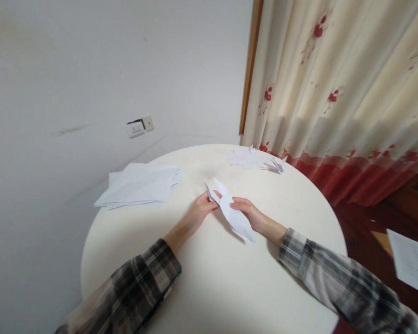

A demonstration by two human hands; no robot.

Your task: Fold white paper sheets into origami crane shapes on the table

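Note:
A piece of folded white paper (236, 217) is held between both hands over the middle of the round table. Two narrow points rise at its far end, and its body slants down toward the near right. My left hand (205, 205) pinches it near the base of the left point, fingers closed. On the other side my right hand (245, 209) grips its right edge, thumb on top and fingers underneath. Part of the fingers on both hands is hidden behind the paper.
The white table (202, 278) stands against a wall with a socket (135, 130). A stack of white paper (139, 183) lies at its left edge. Far right are loose sheets (244, 158) and a small folded paper figure (278, 165). A curtain (334, 93) hangs behind; written sheets (411, 260) lie lower right.

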